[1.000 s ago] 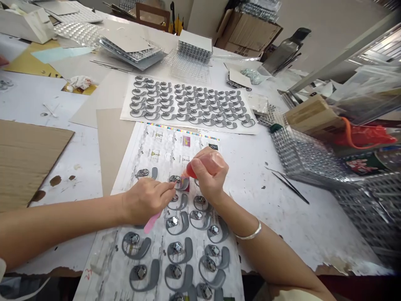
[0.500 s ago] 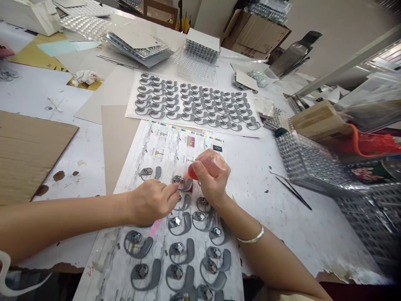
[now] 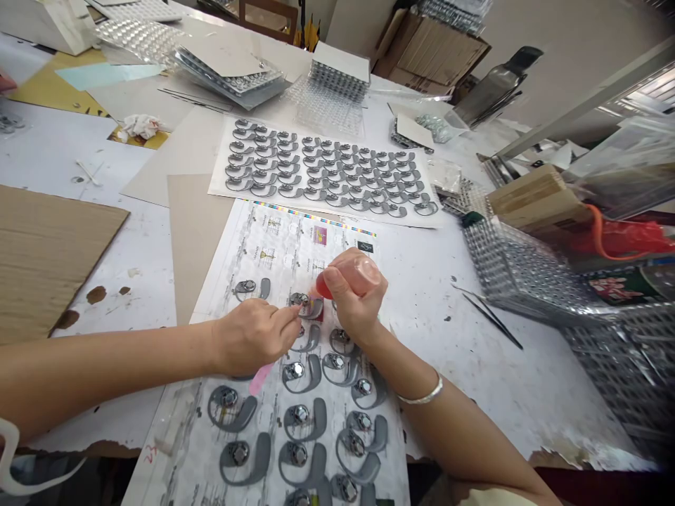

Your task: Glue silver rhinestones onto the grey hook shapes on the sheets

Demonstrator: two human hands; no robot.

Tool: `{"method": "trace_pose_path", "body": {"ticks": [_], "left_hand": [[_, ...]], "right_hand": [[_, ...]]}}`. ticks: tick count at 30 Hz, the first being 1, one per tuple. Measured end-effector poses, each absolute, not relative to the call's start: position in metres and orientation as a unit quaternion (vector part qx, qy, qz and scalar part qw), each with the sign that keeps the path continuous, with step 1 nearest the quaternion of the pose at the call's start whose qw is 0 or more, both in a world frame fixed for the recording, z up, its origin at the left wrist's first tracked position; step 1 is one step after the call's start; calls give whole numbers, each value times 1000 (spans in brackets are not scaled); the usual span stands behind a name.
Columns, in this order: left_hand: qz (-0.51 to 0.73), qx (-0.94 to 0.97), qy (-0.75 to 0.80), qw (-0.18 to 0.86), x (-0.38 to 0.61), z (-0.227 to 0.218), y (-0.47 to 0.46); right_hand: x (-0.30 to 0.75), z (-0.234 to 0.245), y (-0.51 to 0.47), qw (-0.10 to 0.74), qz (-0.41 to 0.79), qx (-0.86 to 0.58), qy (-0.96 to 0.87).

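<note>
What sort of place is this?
Probably a small hand-assembly workshop: grey hook-shaped parts laid out in rows on a printed sheet, tweezers lying nearby, and stacks of clear blister trays.

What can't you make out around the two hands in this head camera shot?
Head view:
- Right hand hides most of the red translucent container, so its tip is unclear.
- Left hand covers one end of the pink strip.
- Printed sheet: text too small to read, lower end cut off by the bottom edge.

Red object [image 3: 323, 287] mostly hidden by right hand [image 3: 357, 292]; exact kind unclear.
</note>
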State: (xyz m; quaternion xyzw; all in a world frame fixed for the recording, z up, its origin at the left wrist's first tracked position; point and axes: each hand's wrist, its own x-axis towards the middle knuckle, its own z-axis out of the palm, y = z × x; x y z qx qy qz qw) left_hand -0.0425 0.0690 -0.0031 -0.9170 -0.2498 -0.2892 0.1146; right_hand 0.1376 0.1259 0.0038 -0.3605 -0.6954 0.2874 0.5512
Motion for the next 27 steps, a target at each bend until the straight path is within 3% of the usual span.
{"method": "trace_pose_path", "body": {"ticks": [27], "left_hand": [[-296, -918, -244, 98, -43, -2, 70]], "right_hand": [[138, 1, 127, 555, 279, -371, -690]]}}
